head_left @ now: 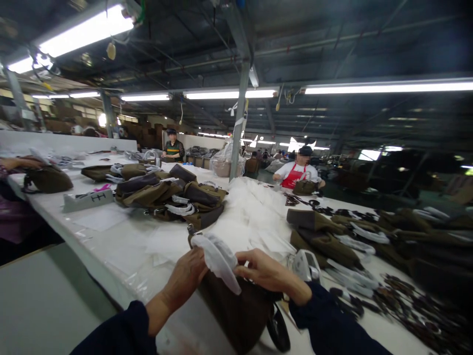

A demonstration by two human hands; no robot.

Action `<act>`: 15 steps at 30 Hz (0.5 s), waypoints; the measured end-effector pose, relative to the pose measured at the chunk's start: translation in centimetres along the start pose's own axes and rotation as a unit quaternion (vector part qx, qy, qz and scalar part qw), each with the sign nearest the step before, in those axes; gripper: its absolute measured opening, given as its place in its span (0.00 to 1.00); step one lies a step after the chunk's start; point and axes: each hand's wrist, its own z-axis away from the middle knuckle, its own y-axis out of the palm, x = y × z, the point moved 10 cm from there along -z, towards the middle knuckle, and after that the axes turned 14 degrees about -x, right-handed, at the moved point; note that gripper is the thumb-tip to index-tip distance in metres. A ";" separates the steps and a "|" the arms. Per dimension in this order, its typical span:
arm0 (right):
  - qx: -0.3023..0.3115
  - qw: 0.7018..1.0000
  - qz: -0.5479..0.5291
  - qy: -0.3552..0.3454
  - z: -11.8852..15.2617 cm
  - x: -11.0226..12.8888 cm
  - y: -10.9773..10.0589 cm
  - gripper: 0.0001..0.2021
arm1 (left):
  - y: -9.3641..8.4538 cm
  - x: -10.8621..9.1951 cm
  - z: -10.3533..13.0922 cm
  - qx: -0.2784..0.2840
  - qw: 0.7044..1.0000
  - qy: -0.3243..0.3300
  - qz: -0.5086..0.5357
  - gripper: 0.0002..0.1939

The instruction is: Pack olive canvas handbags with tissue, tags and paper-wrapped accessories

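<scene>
A dark brown and olive handbag stands tilted on the table right in front of me, and its handles are wrapped in white paper or foam. My left hand is closed on the bag's upper left edge, beside the wrapped handles; its fingertips are partly hidden. On the other side, my right hand has its thumb and fingers pinched at the bag's top, by the wrapping. A dark strap loop hangs at the bag's right side. The bag's opening is mostly covered by the handles and hands.
Olive bags lie piled beyond my hands, and more bags on the right. White sheets heap up mid-table. A tape dispenser stands near my right wrist, dark straps farther right. Co-workers stand around the table.
</scene>
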 end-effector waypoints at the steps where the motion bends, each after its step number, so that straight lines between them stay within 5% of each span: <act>1: -0.015 1.000 -0.011 0.001 -0.4 -0.3 -0.2 0.10 | -0.2 0.1 -0.1 0.011 1.000 0.000 -0.003 0.11; 8: -0.277 0.946 -0.012 0.168 -0.4 -9.7 -8.1 0.12 | -2.5 -2.6 2.6 0.075 0.996 0.050 -0.001 0.15; 12: -0.265 0.942 0.022 0.204 0.4 -12.7 -8.5 0.12 | -2.8 -5.7 6.0 0.141 0.984 0.092 0.060 0.15; 15: -0.211 0.952 0.043 0.215 0.3 -12.2 -7.9 0.15 | -3.1 -6.7 6.2 0.140 0.983 0.099 0.063 0.14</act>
